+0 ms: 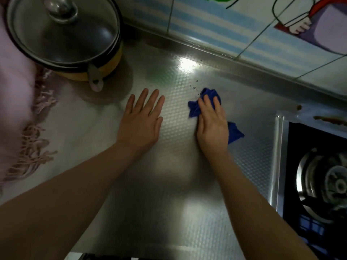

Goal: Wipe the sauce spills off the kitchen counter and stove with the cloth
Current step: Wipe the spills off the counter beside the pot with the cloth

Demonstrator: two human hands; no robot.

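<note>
A crumpled blue cloth [210, 95] lies on the embossed steel counter [180, 177], and my right hand [212, 122] presses down on it, fingers curled over its top. Small dark sauce specks [195, 81] dot the counter just beyond the cloth, toward the back wall. My left hand [142, 119] rests flat on the counter, fingers spread, holding nothing. At the right sits the stove [319, 175] with a gas burner; brownish sauce smears [326, 119] streak its far edge, and one blob [299, 107] sits near the corner.
A yellow pot with a glass lid [63, 32] stands at the back left, its handle pointing toward me. A pink fringed fabric [22, 119] hangs along the left side. A tiled wall with cartoon pictures [262, 34] runs behind the counter.
</note>
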